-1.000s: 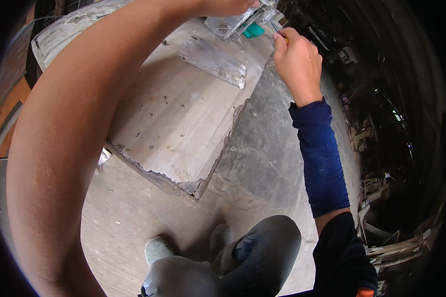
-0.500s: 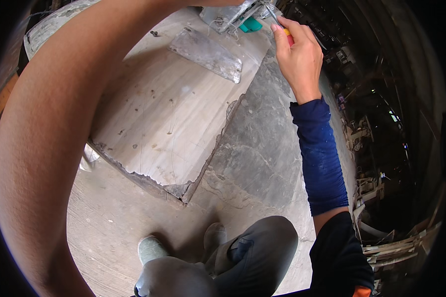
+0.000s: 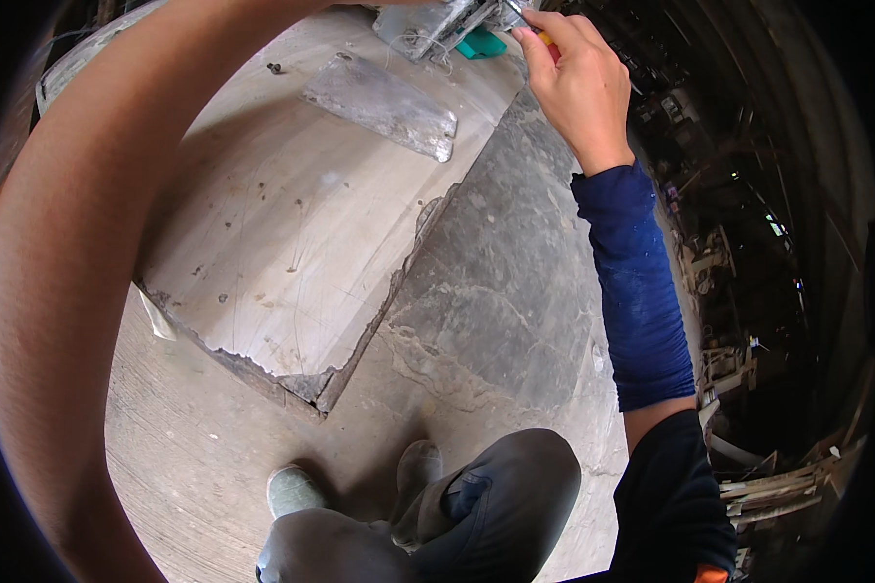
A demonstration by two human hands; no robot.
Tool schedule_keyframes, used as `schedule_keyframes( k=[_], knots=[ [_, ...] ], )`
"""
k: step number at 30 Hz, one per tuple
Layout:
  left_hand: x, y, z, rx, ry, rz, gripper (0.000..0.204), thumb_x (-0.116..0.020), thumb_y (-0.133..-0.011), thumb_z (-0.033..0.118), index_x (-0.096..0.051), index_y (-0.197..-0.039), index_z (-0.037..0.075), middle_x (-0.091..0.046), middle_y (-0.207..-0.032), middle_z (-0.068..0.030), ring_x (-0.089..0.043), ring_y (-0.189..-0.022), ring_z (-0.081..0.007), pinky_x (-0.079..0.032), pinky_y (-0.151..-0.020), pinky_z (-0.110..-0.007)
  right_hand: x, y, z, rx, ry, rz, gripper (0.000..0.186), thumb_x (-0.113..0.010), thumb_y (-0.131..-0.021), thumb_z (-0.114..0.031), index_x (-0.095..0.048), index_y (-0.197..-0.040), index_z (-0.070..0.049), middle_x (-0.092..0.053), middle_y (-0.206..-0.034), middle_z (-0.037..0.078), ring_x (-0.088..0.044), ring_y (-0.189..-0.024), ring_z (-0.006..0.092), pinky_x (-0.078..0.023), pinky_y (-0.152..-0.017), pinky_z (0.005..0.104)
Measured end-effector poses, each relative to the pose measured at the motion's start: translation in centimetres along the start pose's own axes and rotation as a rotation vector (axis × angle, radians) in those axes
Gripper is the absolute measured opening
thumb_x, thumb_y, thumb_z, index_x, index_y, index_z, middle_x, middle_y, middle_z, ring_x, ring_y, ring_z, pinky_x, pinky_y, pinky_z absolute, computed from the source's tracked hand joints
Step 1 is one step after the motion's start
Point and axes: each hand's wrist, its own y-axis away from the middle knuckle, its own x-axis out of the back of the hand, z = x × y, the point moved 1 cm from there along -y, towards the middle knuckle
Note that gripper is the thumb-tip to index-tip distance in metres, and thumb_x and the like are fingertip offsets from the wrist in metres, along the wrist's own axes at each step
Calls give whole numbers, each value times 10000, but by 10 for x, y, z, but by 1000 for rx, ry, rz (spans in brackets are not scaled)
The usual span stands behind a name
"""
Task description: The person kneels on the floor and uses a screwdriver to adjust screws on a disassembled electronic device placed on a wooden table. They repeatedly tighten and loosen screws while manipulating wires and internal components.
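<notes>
My right hand [image 3: 578,92] grips a tool with a red-and-yellow handle [image 3: 551,49], its slim metal part reaching toward a dull metal assembly [image 3: 423,27] at the top of the view. My left forearm [image 3: 87,223] arches up the left side; my left hand [image 3: 389,4] is cut off by the upper edge near that assembly, fingers hidden. Beside the assembly lie a teal piece [image 3: 479,44] and thin looped wire. Below them a flat silvery plate [image 3: 379,107] rests on a worn board [image 3: 282,243] with chipped edges, near a small dark bit [image 3: 274,68].
Grey concrete floor [image 3: 204,428] surrounds the board's lower corner, where my boots [image 3: 297,491] and bent knees show. A darker cracked slab [image 3: 496,272] lies right of the board. Dim clutter and stacked wooden strips [image 3: 778,486] fill the far right.
The board, plate and metal assembly have shifted leftward and upward in the picture. My right hand has risen slightly with the tool, and my left hand has slipped further past the upper edge.
</notes>
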Motion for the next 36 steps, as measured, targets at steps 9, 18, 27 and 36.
schedule_keyframes(
  k=[9,18,27,36],
  knots=[
    [-4,-1,-4,-26,7,4,199,-660,-828,124,-719,-977,6,-706,-911,-232,-687,-917,-382,-525,-841,-433,-6,0,26,-136,-168,-108,259,-693,-916,-270,-738,-1096,-89,-686,-803,70,-670,-742,172,-520,-685,315],
    [-5,1,-3,5,-25,14,198,-661,-830,127,-727,-983,20,-711,-915,-223,-687,-927,-380,-526,-854,-435,-8,1,28,-570,-535,-283,266,-678,-944,-241,-733,-1113,-43,-617,-735,-25,-518,-580,63,-433,-549,235],
    [-5,0,-10,-8,-15,33,193,-660,-829,110,-722,-980,8,-712,-909,-222,-691,-906,-373,-528,-840,-428,-3,0,14,-661,-612,-261,252,-659,-961,-238,-733,-1101,-41,-614,-730,-26,-504,-560,51,-392,-496,212],
    [-3,3,-4,-41,-43,31,188,-660,-834,125,-721,-970,9,-711,-890,-217,-692,-880,-372,-530,-822,-428,0,-4,18,-749,-786,-327,163,-599,-973,-149,-683,-935,-15,-586,-667,-10,-486,-463,61,-375,-420,216]
  ],
)
